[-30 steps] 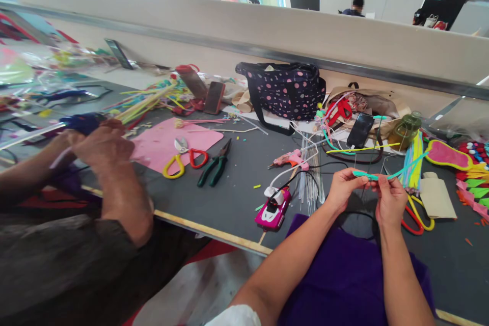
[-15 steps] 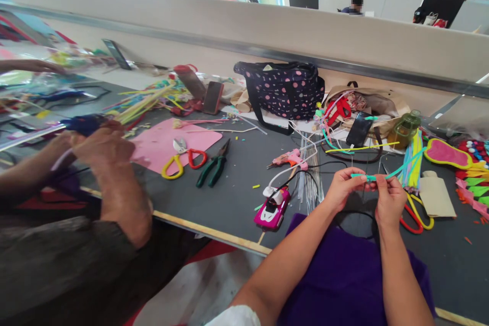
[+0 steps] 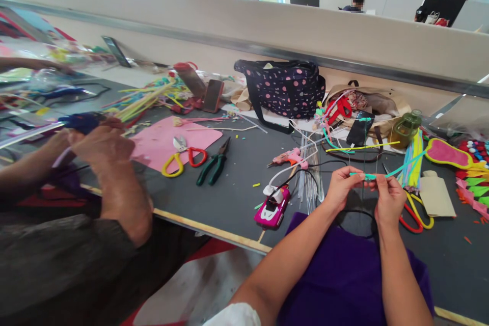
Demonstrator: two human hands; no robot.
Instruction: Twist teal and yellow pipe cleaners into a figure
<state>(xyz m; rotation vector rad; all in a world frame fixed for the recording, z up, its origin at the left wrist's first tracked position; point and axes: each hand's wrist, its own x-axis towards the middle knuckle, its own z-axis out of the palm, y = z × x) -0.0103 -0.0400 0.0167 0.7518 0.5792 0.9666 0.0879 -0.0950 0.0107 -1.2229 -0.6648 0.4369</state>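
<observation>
Teal pipe cleaner (image 3: 397, 169) in both hands' (image 3: 346, 188) (image 3: 387, 198) pinching grip; beyond, spotted bag (image 3: 284, 89), zipped shut.

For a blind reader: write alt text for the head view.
Two hands, left hand and right hand, pinch a teal pipe cleaner above a cluttered grey table. A co-worker's hands work at left, near scissors and pliers.

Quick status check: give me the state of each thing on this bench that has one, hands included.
left hand: pinching the teal pipe cleaner
right hand: pinching the same pipe cleaner
teal pipe cleaner: held above the table, its long end angling up to the right
red and yellow scissors: lying on the pink sheet's edge, blades shut
green pliers: lying flat, jaws shut
polka-dot bag: upright, top open
pink glue gun: lying on its side
</observation>
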